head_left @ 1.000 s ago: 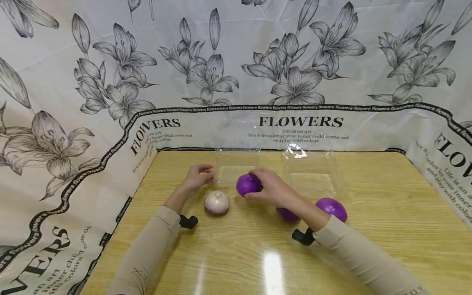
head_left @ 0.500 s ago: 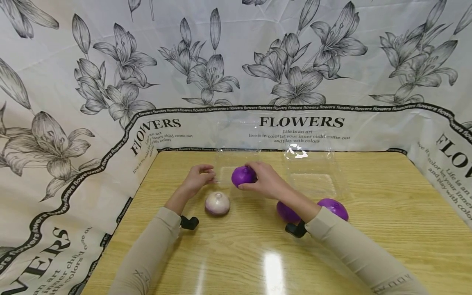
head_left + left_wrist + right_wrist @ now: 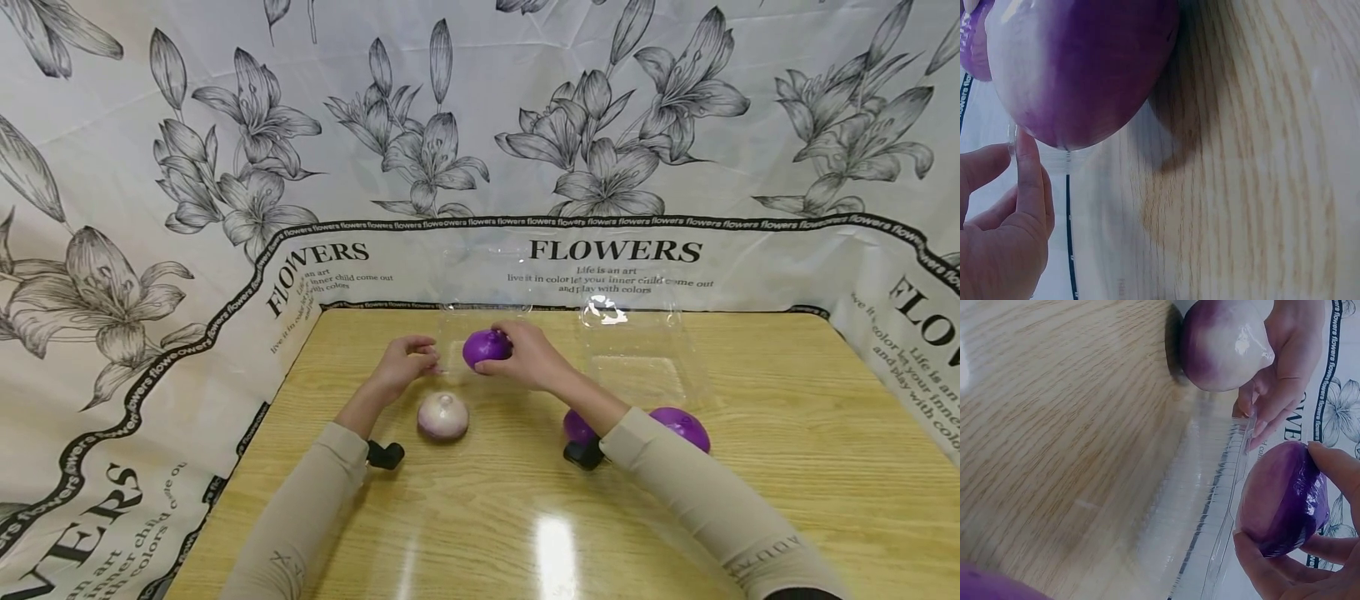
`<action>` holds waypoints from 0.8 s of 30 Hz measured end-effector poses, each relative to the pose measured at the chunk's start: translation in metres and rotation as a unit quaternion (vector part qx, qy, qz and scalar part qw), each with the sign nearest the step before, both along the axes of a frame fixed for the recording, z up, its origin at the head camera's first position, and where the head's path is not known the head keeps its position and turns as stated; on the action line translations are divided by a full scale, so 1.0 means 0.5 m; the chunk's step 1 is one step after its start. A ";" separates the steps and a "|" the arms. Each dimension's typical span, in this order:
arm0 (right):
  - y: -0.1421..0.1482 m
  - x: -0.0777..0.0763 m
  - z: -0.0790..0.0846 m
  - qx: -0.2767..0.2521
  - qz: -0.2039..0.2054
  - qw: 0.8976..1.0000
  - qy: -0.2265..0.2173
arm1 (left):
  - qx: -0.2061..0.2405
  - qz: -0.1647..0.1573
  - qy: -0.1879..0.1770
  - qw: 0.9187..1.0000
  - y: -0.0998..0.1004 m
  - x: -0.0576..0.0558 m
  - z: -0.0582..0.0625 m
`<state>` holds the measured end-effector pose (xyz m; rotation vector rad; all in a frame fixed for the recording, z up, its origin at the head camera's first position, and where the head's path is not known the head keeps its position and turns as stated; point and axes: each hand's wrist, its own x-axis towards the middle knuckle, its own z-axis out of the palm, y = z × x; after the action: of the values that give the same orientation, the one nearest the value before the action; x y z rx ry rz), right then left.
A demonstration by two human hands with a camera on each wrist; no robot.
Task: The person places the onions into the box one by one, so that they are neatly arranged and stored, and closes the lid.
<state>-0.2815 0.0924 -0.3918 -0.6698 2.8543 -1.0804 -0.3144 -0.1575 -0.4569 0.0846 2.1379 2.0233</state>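
Note:
My right hand [image 3: 531, 357] grips a purple onion [image 3: 482, 352] above the left clear plastic box [image 3: 1207, 487]. Thumb and fingers hold its sides, and the right wrist view shows it close to the box's rim. At the box's left side, my left hand [image 3: 401, 367] pinches the clear rim between thumb and forefinger, as the left wrist view shows. A white-and-purple onion [image 3: 442, 417] sits on the table just in front of that box, near the left hand.
Two more purple onions, one on the right [image 3: 681, 427] and one partly behind the right forearm [image 3: 577, 425], lie on the wooden table [image 3: 465, 517]. A second clear box [image 3: 641, 375] with a raised lid stands at the back right. Flower-printed cloth [image 3: 420, 192] encloses the table.
My right hand has carried the purple onion leftward and farther back, over the left box. The left hand has stayed at the box's rim.

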 end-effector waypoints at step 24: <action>-0.032 -0.058 -0.027 -0.012 -0.025 0.999 -0.024 | -0.017 0.008 -0.003 1.000 0.001 0.002 0.001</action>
<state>-0.3104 0.0762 -0.4055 -0.5681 2.8376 -1.1234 -0.3135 -0.1568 -0.4566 0.0563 2.1751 1.9917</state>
